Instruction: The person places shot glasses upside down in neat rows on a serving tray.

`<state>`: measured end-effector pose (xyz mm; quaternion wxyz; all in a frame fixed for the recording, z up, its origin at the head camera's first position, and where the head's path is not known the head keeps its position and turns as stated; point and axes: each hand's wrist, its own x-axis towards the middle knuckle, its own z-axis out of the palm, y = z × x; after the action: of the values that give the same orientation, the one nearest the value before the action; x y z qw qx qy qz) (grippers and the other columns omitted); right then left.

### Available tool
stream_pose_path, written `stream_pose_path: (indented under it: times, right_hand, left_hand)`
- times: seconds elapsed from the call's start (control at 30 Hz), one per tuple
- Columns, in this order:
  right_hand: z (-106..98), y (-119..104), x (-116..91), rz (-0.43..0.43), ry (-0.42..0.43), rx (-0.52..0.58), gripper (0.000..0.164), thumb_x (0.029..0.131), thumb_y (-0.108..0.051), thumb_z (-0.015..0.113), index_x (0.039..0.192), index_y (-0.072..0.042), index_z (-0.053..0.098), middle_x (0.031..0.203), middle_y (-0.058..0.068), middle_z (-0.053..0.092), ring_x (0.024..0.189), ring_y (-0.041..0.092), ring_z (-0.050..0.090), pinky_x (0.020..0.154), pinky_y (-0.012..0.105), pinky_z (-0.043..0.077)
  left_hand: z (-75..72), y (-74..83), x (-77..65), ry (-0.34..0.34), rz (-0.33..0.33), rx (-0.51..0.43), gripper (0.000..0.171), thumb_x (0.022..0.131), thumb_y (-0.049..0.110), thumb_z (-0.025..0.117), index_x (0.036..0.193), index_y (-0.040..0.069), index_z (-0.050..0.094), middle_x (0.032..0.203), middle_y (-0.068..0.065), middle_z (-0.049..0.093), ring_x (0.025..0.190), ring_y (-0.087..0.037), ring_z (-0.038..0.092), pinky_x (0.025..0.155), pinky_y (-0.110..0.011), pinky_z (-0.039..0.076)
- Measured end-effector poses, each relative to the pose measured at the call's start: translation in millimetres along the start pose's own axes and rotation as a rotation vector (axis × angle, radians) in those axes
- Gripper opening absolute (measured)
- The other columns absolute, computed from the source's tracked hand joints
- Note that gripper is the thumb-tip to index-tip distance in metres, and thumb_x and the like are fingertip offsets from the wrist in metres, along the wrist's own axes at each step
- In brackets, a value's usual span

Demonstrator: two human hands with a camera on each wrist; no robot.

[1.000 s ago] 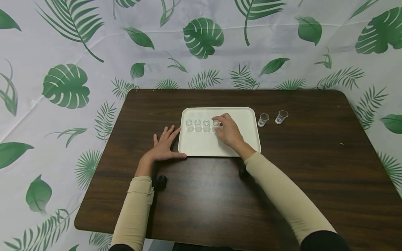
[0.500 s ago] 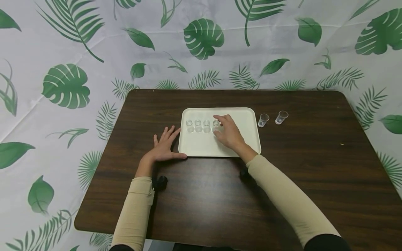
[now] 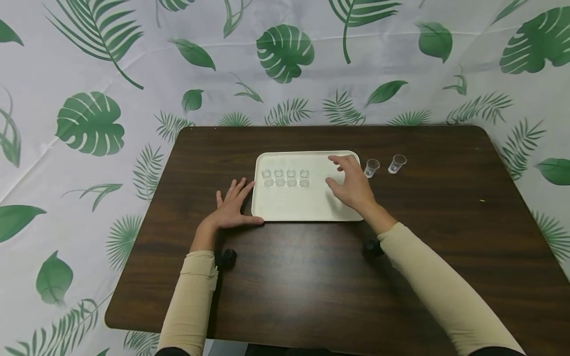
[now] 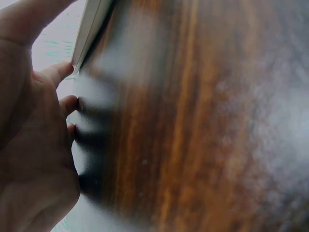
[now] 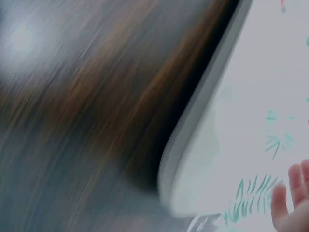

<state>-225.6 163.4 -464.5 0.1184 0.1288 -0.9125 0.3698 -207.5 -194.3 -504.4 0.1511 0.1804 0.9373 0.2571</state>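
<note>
Several small clear plastic cups [image 3: 291, 178] stand in a row on the left half of a white tray [image 3: 285, 210]. My left hand [image 3: 229, 210] is spread at the tray's left end, its thumb and a fingertip touching the rim; the left wrist view shows the fingers [image 4: 57, 72] against the tray's edge. Over the tray's right part hovers my right hand [image 3: 354, 188], thumb and fingers apart with nothing between them. Just off the tray's right side are two more clear cups, a nearer one [image 3: 371, 168] and a farther one [image 3: 397, 163].
The tray lies on a dark wood-grain table [image 3: 285, 277]. Behind the table hangs a white cloth [image 3: 240, 49] printed with green leaves. A tiny yellowish speck [image 3: 482, 200] lies on the table at the right.
My right hand has left the rightmost cup of the row and moved right across the tray. That cup stays standing in the row. The left hand keeps its place.
</note>
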Motion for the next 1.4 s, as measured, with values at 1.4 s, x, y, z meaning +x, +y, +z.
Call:
stream_pose_path:
  times: [1.4]
  right_hand:
    - [-36.4,89.7,-13.1,0.438,0.063,0.049,0.037,0.094,-0.019,0.067,0.125,0.001,0.06,0.113,0.023,0.065,0.106,0.037,0.059,0.094,0.049,0.04]
  left_hand:
    - [0.7,1.9,-1.7,0.015,0.01,0.0,0.111,0.077,0.064,0.073,0.16,0.025,0.011,0.164,-0.009,0.001,0.149,-0.033,-0.009,0.105,-0.07,-0.011]
